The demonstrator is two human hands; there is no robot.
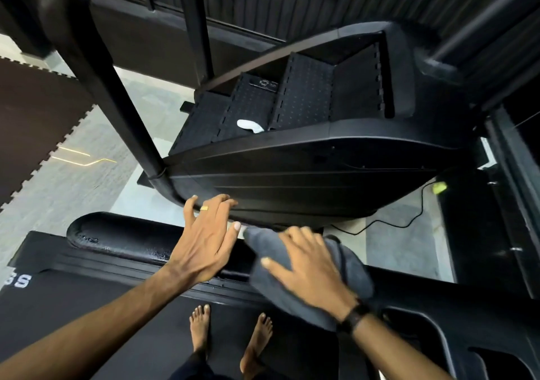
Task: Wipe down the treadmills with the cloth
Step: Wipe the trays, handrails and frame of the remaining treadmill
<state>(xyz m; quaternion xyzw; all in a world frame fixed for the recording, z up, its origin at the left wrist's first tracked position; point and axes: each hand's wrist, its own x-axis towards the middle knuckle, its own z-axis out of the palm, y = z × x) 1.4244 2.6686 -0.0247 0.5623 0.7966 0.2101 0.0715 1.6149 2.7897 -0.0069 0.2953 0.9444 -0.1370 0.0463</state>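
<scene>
Head view: dark grey cloth [309, 274], soft and rumpled, under flat, spread right hand [306, 274]; left hand [204, 242] spread, empty.

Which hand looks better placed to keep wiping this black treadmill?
The right hand, probably. It lies flat on the grey cloth, pressing it against the black treadmill frame. The left hand is bare, fingers spread on the edge of the black motor cover, seemingly only bracing.
</scene>
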